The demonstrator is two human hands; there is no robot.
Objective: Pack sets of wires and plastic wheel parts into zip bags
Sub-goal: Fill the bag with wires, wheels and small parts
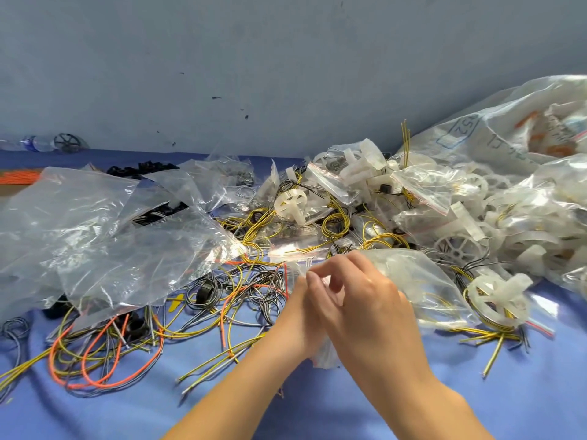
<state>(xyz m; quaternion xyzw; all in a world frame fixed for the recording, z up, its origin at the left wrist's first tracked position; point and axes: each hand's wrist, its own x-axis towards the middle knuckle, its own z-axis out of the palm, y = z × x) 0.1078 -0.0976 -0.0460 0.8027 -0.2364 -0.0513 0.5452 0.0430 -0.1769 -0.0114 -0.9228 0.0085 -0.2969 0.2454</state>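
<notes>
Blue cloth (444, 408) | zip bag (422, 281) pinched between left hand (298, 315), right hand (368, 306)

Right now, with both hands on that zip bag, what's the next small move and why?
Probably slide the pinch along the red zip strip to seal it. The left hand and right hand both pinch the zip bag at its mouth, and yellow wires seem to sit inside. Whether it is already sealed is not visible.
</notes>
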